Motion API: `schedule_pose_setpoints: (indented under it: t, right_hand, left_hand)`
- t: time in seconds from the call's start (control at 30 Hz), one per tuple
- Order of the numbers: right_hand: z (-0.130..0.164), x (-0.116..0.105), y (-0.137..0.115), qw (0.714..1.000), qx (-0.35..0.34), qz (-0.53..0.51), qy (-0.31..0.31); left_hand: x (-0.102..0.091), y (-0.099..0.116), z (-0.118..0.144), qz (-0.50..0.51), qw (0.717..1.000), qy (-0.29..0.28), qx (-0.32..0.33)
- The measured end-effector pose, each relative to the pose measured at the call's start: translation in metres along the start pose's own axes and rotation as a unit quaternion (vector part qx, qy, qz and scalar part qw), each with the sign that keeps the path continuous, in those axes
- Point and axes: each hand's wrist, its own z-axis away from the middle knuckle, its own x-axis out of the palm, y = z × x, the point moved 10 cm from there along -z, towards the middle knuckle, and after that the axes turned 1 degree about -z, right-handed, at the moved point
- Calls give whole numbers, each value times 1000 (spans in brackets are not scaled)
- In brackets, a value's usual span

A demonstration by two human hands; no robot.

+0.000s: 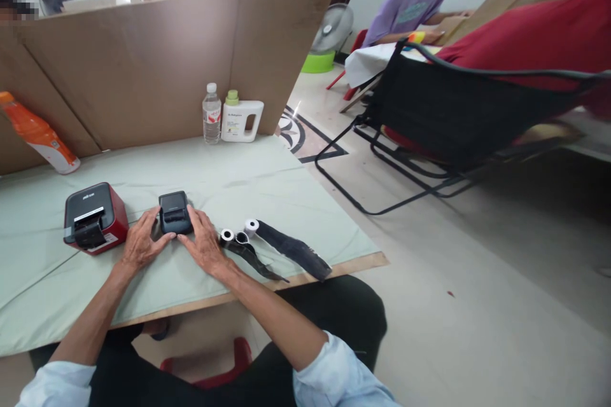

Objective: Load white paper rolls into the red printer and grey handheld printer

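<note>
A small black portable printer (175, 213) lies flat on the cloth-covered table between my hands. My left hand (142, 240) is at its left side, fingertips at the edge and thumb by its front corner. On the opposite side, my right hand (205, 243) has its fingers along the right edge and its thumb near the front. Both hands hold the device from its sides. Left of them stands a larger red and black label printer (95, 217). Just right of my right hand are several small rolls (251, 227) with dark strips (293, 248) trailing toward the table edge.
A cardboard partition (157, 70) stands behind the table (267, 181). Before it are an orange bottle (41, 133), a clear water bottle (211, 114) and a white detergent jug (242, 119). To the right are a black folding chair (443, 108), a fan (331, 28) and a seated person.
</note>
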Motion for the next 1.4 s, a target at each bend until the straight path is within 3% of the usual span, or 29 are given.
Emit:
schedule_pose_setpoints:
  t: [0.2,0.4,0.83,1.4]
  right_hand:
    - [1,4,-8,997,6,57,-46]
    - [-1,-4,-9,1000,9,28,-10]
    - [-11,-7,-12,998,20,47,-33]
    - [-10,-5,-10,999,19,33,-36]
  left_hand:
    - [4,2,-1,-10,1000,-11,3]
    - [1,2,-4,27,1000,-6,1]
    - [-4,-2,-18,5,1000,-6,3]
    - [-1,0,-16,14,1000,-13,-11]
